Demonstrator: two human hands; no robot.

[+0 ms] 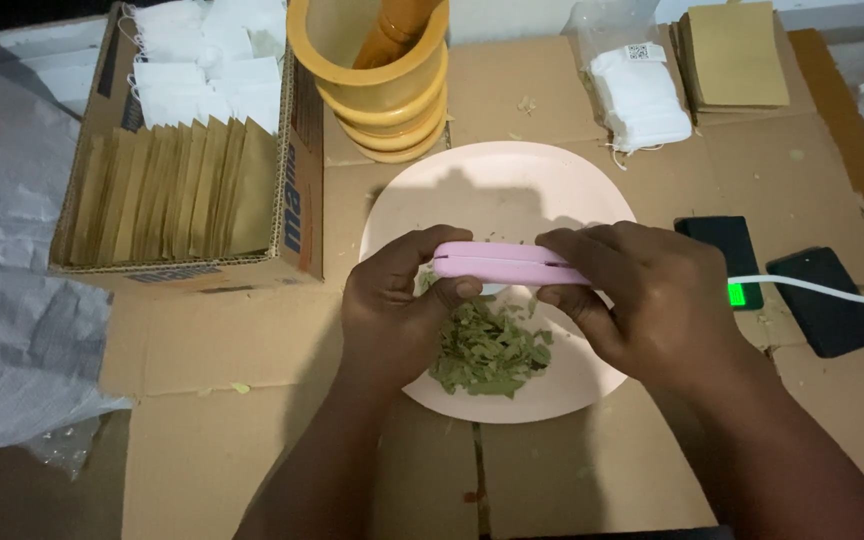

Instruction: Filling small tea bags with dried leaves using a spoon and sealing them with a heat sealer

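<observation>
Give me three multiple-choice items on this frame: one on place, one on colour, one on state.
1. Where does the heap of green dried leaves lie?
A. on the round pale pink plate
B. in the cardboard box
C. on the phone

2. What colour is the long slim device held by both hands?
A. yellow
B. pink
C. black

3. How is that device held?
A. lying on the cardboard
B. in one hand
C. between the left hand and right hand, above the plate

Key: 1 A, leaves sit on the plate; 2 B, its casing is pink; 3 C, each hand grips one end.
</observation>
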